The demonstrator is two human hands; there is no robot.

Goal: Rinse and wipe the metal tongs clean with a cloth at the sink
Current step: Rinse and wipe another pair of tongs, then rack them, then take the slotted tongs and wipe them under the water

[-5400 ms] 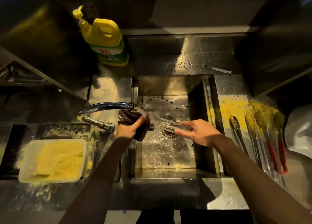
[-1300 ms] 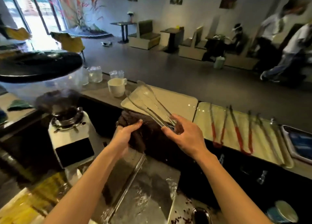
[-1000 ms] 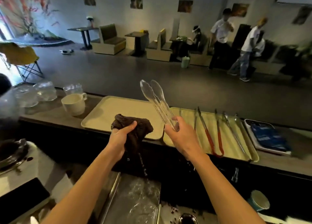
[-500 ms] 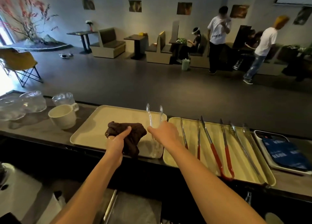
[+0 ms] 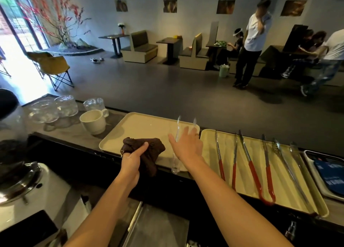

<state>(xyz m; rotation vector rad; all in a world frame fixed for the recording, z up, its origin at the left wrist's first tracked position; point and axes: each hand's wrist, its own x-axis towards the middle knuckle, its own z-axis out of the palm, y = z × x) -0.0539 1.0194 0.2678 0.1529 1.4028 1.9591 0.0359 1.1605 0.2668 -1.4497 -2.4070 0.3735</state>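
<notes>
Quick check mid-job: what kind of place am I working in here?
Most likely a cafe or small restaurant, seen from behind the service counter. Booth seats with small tables fill the room beyond, and trays on the counter hold serving tongs, beside a cup.

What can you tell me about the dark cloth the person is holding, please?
The cloth is dark brown, soft and crumpled into a bunch, and its wetness cannot be judged. The left hand grips it, thumb pressed across the top, while a fold hangs below the fingers. It sits over the near edge of the left beige tray, apart from the tongs.
</notes>
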